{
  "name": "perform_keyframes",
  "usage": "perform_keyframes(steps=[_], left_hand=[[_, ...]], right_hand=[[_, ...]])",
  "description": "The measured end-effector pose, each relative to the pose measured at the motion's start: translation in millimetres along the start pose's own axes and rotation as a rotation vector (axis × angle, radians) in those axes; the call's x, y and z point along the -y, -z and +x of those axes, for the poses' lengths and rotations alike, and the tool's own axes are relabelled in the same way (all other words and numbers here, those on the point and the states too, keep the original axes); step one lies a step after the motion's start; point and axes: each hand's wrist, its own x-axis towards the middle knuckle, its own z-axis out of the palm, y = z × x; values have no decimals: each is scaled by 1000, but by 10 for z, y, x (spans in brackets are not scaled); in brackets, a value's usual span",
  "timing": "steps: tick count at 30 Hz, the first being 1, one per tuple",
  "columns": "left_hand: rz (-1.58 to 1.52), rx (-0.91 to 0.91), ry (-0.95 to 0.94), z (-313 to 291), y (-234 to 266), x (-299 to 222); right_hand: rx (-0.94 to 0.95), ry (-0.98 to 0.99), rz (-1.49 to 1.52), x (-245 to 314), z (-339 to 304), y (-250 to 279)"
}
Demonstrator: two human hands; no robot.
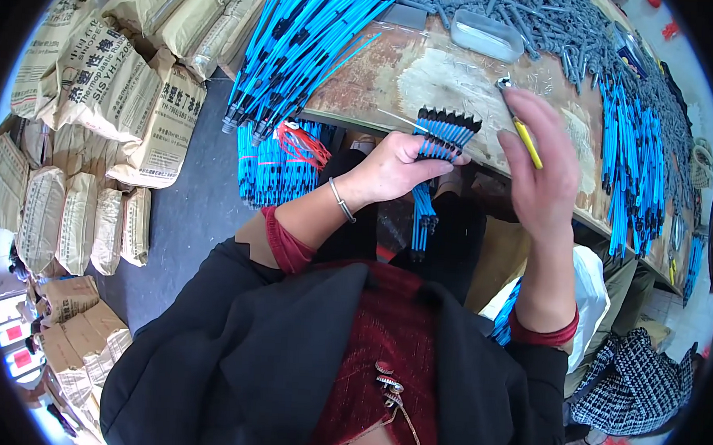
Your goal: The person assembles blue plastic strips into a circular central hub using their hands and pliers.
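My left hand (391,170) is closed around a bundle of thin blue tubes (448,137) with black fittings, in front of the table's near edge. The fittings make a row along the top of the bundle, and blue lengths with black ends hang below my hand. A thin pale strip sticks out by the fingers. My right hand (548,171) is over the table's near edge, thumb and fingers apart. Between them shows a hand tool with yellow handles (527,144) and a metal head, resembling pliers. Part of the tool is hidden by the fingers.
Blue tubes (300,53) are heaped on the table's left, with tied bundles (279,167) below. Grey plastic parts (532,23) cover the far side, beside a clear plastic box (485,36). More blue tubes (633,163) lie right. Paper sacks (100,92) are stacked left.
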Motion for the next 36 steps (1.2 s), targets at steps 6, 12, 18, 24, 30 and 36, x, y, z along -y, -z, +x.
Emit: perform_keyframes(steps=[6, 12, 18, 24, 30, 36], left_hand=[[110, 23, 37, 46, -28, -99], [318, 50, 23, 111, -3, -151], [26, -23, 98, 84, -42, -160], [134, -18, 31, 108, -141, -213], [-80, -68, 15, 156, -147, -144], [-444, -164, 342, 455, 23, -385]], right_hand=[[102, -255, -187, -91, -272, 79], [29, -52, -177, -121, -135, -6], [-194, -513, 259, 68, -231, -36], [-35, -525, 450, 11, -352, -216], [-85, -596, 630, -3, -256, -209], [-368, -489, 454, -48, -250, 129]])
